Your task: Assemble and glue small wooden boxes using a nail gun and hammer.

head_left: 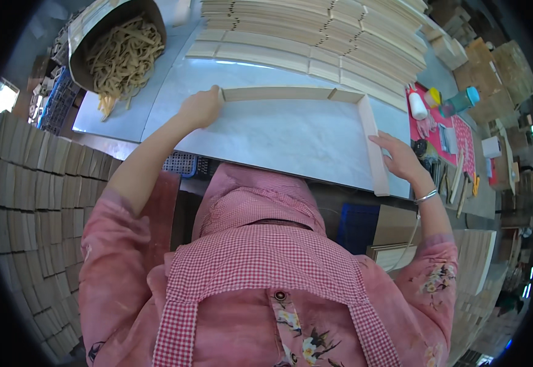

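So we're holding an L-shaped wooden strip [279,93] over the marble-look bench [291,140], and everything else is sitting around it. Our left hand [200,109] is curling closed around the strip's left end. On our right hand [398,156], the fingers [381,142] are resting loosely apart against the outer face of the short side, not wrapping it.

Container-wise, a big open bin [80,61] is sitting beyond the strip to its left, and it's holding a heap of curly beige strips [126,55], some hanging over the rim. A blue basket [181,164] is poking out below the bench, on the strip's near-left side; we can't tell what it's holding. Right of the strip, a white bottle [417,105], a yellow-topped jar [433,96] and a teal bottle [459,103] are standing or lying together, contents unclear. Grooved slats [303,43] are lying just beyond the strip.
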The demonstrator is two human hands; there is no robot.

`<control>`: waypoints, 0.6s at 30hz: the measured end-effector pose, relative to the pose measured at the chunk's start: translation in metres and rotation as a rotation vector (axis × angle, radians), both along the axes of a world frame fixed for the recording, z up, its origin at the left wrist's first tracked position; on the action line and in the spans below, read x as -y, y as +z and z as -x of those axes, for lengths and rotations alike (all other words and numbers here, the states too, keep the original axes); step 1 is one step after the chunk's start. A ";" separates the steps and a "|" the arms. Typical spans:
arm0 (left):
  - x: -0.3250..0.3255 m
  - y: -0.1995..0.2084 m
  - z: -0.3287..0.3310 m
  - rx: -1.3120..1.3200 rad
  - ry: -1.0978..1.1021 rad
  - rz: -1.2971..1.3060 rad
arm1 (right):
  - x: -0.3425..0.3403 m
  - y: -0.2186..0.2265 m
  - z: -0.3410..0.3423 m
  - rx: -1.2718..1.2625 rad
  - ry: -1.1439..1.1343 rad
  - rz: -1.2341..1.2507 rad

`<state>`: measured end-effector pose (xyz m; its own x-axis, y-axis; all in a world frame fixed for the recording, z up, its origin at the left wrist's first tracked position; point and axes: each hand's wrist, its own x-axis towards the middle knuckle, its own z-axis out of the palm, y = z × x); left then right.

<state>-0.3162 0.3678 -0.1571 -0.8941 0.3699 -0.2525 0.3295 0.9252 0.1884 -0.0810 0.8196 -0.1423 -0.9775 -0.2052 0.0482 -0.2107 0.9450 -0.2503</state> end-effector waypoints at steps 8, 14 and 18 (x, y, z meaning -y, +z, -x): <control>-0.005 -0.006 0.013 0.649 0.202 -0.780 | 0.094 0.033 0.048 -0.012 0.169 -0.120; -0.006 -0.036 0.007 0.587 0.101 -0.988 | 0.170 -0.015 0.085 -0.264 0.230 0.048; -0.010 -0.037 -0.005 0.478 0.115 -1.015 | 0.186 -0.047 0.082 -0.244 0.056 0.105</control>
<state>-0.3114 0.3776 -0.1946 -0.8282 0.5206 -0.2074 -0.0553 0.2924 0.9547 -0.1631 0.6333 -0.1897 -0.9217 -0.2397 0.3051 -0.3278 0.9017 -0.2819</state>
